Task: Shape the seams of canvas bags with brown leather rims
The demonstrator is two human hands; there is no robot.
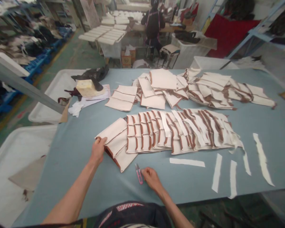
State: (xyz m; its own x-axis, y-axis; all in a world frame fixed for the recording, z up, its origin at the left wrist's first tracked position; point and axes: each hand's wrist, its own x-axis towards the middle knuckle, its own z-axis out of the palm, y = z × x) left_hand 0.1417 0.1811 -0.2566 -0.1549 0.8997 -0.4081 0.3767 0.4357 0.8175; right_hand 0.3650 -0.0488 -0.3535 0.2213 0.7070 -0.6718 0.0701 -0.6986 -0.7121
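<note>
Toward the left of the counter (194, 180), a brown-edged cream panel (120, 141) is clamped by one corner in the left hand's (99, 149) grip, beside pink snips (139, 174) near the right hand (152, 178), whose curled fingers may or may not pinch something, I cannot tell, with overlapping panels (144, 131) adjoining and a loose pile (163, 79) behind.

Pale yellow block (86, 88), red cloth (224, 36), white bin (16, 148), seated person (154, 23)
</note>
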